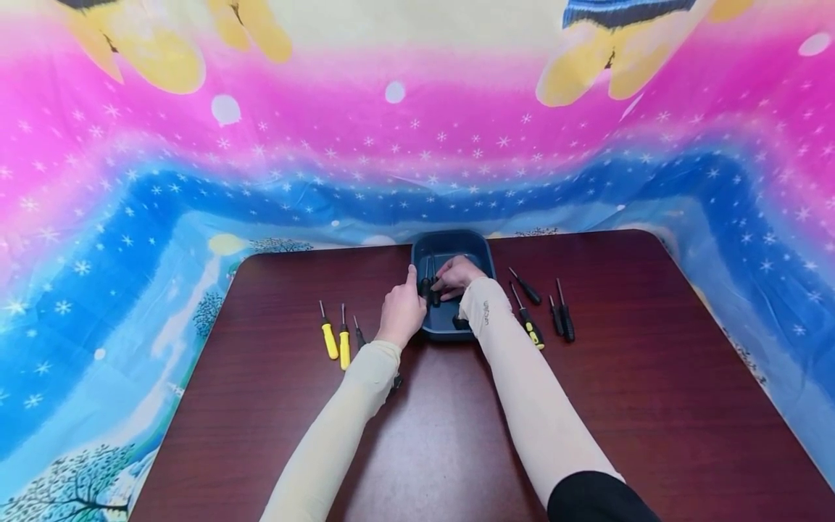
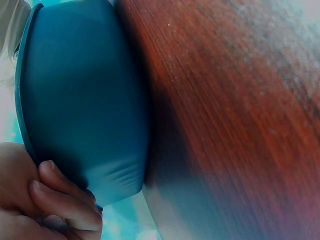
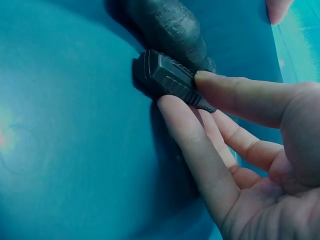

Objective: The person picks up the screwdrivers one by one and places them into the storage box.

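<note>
The left hand (image 1: 403,310) gripped the bin (image 2: 90,100); the right hand (image 1: 459,274) pinched a black screwdriver (image 3: 170,75), which could slip if pinched loosely.

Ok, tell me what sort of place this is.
Probably a makeshift indoor work or filming spot: a printed cloth hangs like a backdrop behind and beside a dark, wood-look table, where screwdrivers lie on either side of a blue tray.
</note>
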`<state>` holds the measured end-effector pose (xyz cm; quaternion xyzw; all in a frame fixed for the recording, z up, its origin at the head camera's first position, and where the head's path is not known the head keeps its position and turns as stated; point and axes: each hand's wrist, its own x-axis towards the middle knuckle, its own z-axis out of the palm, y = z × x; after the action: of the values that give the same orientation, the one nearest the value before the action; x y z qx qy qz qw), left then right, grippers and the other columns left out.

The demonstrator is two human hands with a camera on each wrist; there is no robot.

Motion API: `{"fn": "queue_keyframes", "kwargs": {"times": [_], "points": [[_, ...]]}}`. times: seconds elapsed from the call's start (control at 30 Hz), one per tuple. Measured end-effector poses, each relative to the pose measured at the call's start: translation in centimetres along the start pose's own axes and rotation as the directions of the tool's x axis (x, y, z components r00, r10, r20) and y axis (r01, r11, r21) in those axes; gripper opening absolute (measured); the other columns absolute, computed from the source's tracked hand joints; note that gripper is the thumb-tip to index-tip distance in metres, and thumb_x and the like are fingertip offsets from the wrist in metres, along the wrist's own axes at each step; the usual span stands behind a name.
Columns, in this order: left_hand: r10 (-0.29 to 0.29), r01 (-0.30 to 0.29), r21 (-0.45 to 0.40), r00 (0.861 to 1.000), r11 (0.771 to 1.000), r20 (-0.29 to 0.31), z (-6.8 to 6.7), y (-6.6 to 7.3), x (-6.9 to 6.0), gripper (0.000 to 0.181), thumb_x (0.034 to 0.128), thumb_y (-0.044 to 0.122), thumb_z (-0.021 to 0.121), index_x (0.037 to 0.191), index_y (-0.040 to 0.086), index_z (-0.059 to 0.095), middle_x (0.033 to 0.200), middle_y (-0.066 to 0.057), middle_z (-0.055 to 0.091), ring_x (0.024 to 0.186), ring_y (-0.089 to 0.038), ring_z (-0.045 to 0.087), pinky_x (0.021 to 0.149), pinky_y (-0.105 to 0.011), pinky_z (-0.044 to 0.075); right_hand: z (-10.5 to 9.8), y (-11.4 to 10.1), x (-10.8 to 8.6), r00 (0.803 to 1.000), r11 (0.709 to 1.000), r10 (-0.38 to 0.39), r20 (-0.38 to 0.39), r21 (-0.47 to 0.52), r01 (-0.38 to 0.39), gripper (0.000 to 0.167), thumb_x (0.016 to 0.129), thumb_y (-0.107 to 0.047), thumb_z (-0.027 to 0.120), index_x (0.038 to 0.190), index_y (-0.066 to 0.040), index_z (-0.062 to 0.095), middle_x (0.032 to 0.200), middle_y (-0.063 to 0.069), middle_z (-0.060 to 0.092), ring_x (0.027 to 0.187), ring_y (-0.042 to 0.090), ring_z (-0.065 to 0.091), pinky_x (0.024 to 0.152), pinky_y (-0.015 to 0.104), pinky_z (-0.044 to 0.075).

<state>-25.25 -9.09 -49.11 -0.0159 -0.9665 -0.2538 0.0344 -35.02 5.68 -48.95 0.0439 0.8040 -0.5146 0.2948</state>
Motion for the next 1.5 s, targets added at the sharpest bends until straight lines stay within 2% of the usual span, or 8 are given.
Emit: {"fn": "queue_keyframes", "kwargs": {"times": [0.3, 0.43, 0.67, 0.9, 1.0, 1.27, 1.37, 1.5], "points": [[0.007, -0.007, 0.006, 1.0, 1.0, -0.003, 0.1, 0.1, 0.1, 0.069, 0.1013, 0.015, 0.065, 0.162, 0.006, 0.033, 0.085, -0.013, 0.073, 0.068, -0.027, 0.068, 0.072, -0.043, 0.061, -0.3, -0.1, -0.6, 1.0, 1.0, -0.005, 0.008, 0.007, 0.005, 0.033, 0.094, 0.001, 0.071, 0.127, 0.003, 0.063, 0.127, 0.022, 0.063, 0.096, 0.03, 0.075, 0.082, 0.037, 0.063], [0.001, -0.001, 0.006, 1.0, 1.0, 0.001, 0.2, 0.2, 0.1, 0.069, 0.1013, 0.015, 0.065, 0.162, 0.007, 0.034, 0.079, -0.01, 0.069, 0.063, -0.025, 0.066, 0.071, -0.042, 0.061, -0.4, 0.1, -0.8, 1.0, 1.0, -0.01, 0.008, 0.011, 0.01, 0.033, 0.095, 0.001, 0.07, 0.127, 0.003, 0.062, 0.128, 0.022, 0.063, 0.098, 0.029, 0.075, 0.081, 0.035, 0.063], [0.009, -0.009, -0.001, 1.0, 1.0, 0.015, 0.4, 0.4, -0.2, 0.07, 0.1017, 0.015, 0.064, 0.163, 0.007, 0.032, 0.077, -0.01, 0.068, 0.06, -0.023, 0.063, 0.068, -0.042, 0.061, -0.7, 0.2, -1.8, 0.999, 1.0, -0.024, 0.022, 0.015, 0.024, 0.037, 0.097, 0.0, 0.068, 0.132, 0.005, 0.06, 0.131, 0.024, 0.062, 0.102, 0.03, 0.074, 0.09, 0.039, 0.061], [0.011, -0.011, 0.009, 1.0, 1.0, 0.001, 0.3, 0.3, 0.0, 0.069, 0.1014, 0.015, 0.064, 0.162, 0.006, 0.033, 0.077, -0.012, 0.068, 0.065, -0.028, 0.067, 0.07, -0.044, 0.061, -1.1, -0.3, -1.6, 1.0, 0.999, -0.03, -0.005, 0.011, 0.03, 0.039, 0.097, -0.003, 0.07, 0.134, 0.004, 0.061, 0.131, 0.023, 0.062, 0.092, 0.026, 0.073, 0.089, 0.04, 0.062], [0.007, -0.007, 0.01, 1.0, 1.0, -0.011, 0.1, 0.2, 0.2, 0.068, 0.1011, 0.014, 0.065, 0.162, 0.006, 0.034, 0.08, -0.013, 0.07, 0.07, -0.03, 0.069, 0.073, -0.045, 0.062, -1.3, -0.7, -1.5, 0.999, 0.999, -0.037, -0.021, 0.012, 0.037, 0.041, 0.096, -0.005, 0.072, 0.135, 0.003, 0.061, 0.132, 0.022, 0.061, 0.094, 0.027, 0.071, 0.089, 0.041, 0.062], [0.004, -0.004, 0.006, 1.0, 1.0, -0.013, -0.1, 0.0, 0.4, 0.068, 0.1007, 0.015, 0.066, 0.161, 0.005, 0.036, 0.077, -0.011, 0.068, 0.071, -0.029, 0.07, 0.075, -0.044, 0.062, -2.4, -2.6, -3.3, 0.992, 0.991, -0.123, -0.009, 0.05, 0.123, 0.047, 0.098, -0.005, 0.068, 0.142, 0.005, 0.054, 0.14, 0.024, 0.058, 0.124, 0.043, 0.063, 0.102, 0.049, 0.055], [0.007, -0.007, 0.011, 1.0, 1.0, -0.019, -0.1, 0.0, 0.4, 0.067, 0.1006, 0.015, 0.066, 0.161, 0.005, 0.036, 0.073, -0.01, 0.065, 0.066, -0.028, 0.068, 0.072, -0.043, 0.061, -3.3, -3.1, -4.2, 0.986, 0.985, -0.165, -0.019, 0.047, 0.166, 0.045, 0.099, -0.007, 0.068, 0.141, 0.003, 0.056, 0.137, 0.024, 0.061, 0.127, 0.045, 0.061, 0.105, 0.052, 0.052], [-0.008, 0.008, 0.017, 1.0, 1.0, -0.005, 0.0, 0.1, 0.0, 0.068, 0.1011, 0.016, 0.065, 0.161, 0.006, 0.035, 0.065, -0.006, 0.059, 0.057, -0.023, 0.06, 0.065, -0.039, 0.06, -4.7, -3.3, -5.5, 0.975, 0.975, -0.22, -0.039, 0.013, 0.221, 0.039, 0.1, -0.012, 0.068, 0.137, -0.001, 0.059, 0.133, 0.024, 0.065, 0.117, 0.038, 0.068, 0.105, 0.053, 0.053]]}}
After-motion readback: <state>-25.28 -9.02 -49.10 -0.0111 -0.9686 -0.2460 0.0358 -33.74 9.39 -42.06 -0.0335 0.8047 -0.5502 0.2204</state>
